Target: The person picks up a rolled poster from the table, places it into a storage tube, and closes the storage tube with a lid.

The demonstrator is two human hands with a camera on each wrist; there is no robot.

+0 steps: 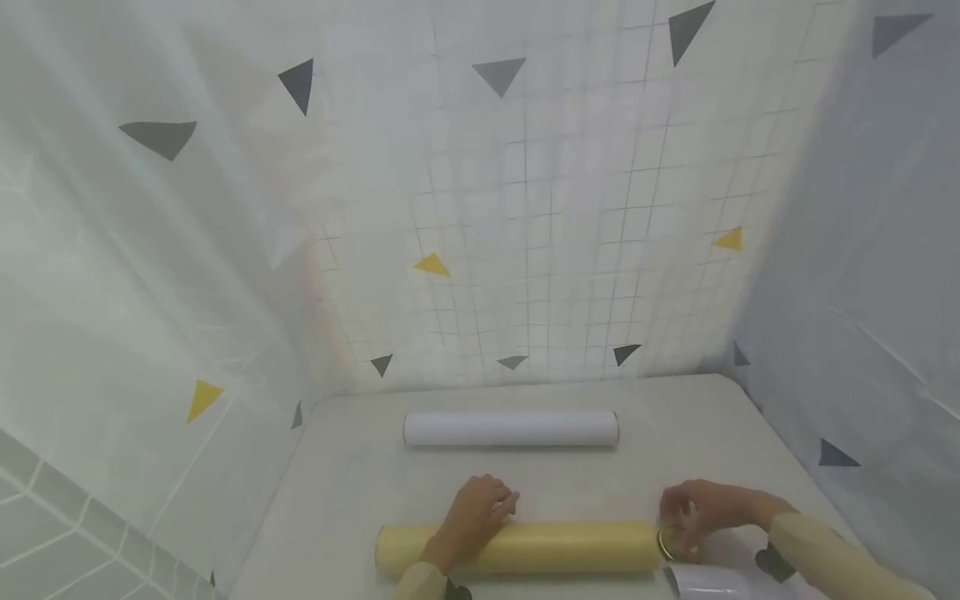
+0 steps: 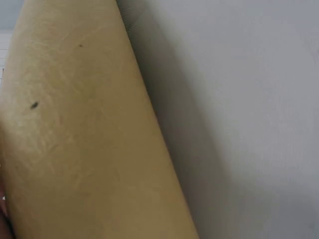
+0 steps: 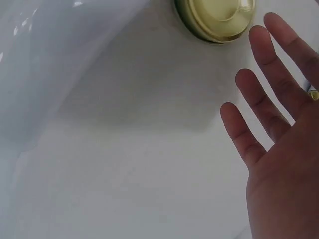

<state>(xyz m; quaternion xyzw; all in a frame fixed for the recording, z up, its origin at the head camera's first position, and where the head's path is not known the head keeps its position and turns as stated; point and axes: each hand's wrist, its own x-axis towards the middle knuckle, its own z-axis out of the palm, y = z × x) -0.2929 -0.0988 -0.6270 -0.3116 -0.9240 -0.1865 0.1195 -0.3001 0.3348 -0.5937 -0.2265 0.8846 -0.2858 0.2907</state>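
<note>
Here the left hand (image 1: 476,512) lies on top of a yellow roll (image 1: 525,547) that stretches sideways across the near part of the counter (image 1: 345,492). Its fingers curl loosely over the roll's far side and touch it; whether they actually grip it or only rest there cannot be told. In the left wrist view the roll (image 2: 84,139) fills the left of the picture, with bare counter (image 2: 249,124) beside it.

The right hand (image 1: 701,508) hovers at the roll's right end, just beside a gold-coloured ring cap (image 1: 670,543) that sits at that end. In the right wrist view the right hand (image 3: 281,149) is spread, its fingers (image 3: 264,55) straight and apart, holding nothing; the fingertips are near the cap (image 3: 219,17) but do not plainly touch it.

Just below the right hand, at the near edge, lies a glossy white sheet (image 1: 705,583), curled at its end. Beyond both hands, well apart from them, a white roll (image 1: 512,428) lies parallel to the yellow one.
</note>
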